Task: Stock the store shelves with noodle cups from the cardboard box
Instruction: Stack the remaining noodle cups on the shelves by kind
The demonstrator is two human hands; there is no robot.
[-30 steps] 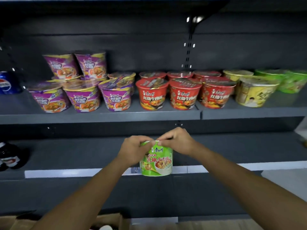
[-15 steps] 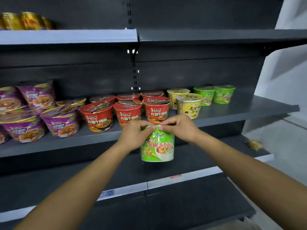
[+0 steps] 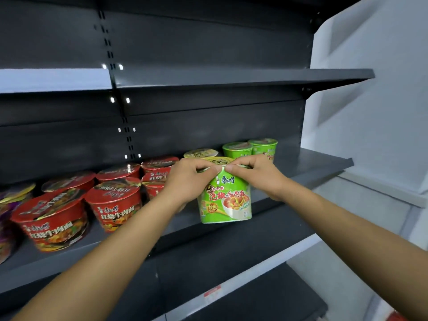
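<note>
Head view shows the middle shelf (image 3: 319, 163) already well filled. Purple cups (image 3: 5, 228) sit at its left end, then red cups (image 3: 113, 202) in rows from the front edge to the back. Yellow cups (image 3: 200, 153) and two green cups (image 3: 250, 148) stand toward the back, nearer the right end. The right end itself carries no cups, so I judge the stocking well along, with room left for the green row. The upper shelf (image 3: 231, 76) shows no goods from this angle. The cardboard box is out of sight, so how many cups remain cannot be told.

One green noodle cup (image 3: 225, 200) hangs upright in the air just before the shelf's front edge, in front of the yellow cups and not yet set down. Both forearms reach forward and converge on it. The left hand (image 3: 185, 179) takes the left side of the rim and the right hand (image 3: 257, 174) takes the right side. Each grip is closed on the cup, with the fingers curled over the lid. The fingertips (image 3: 215, 169) of the two hands nearly meet at the near rim.
</note>
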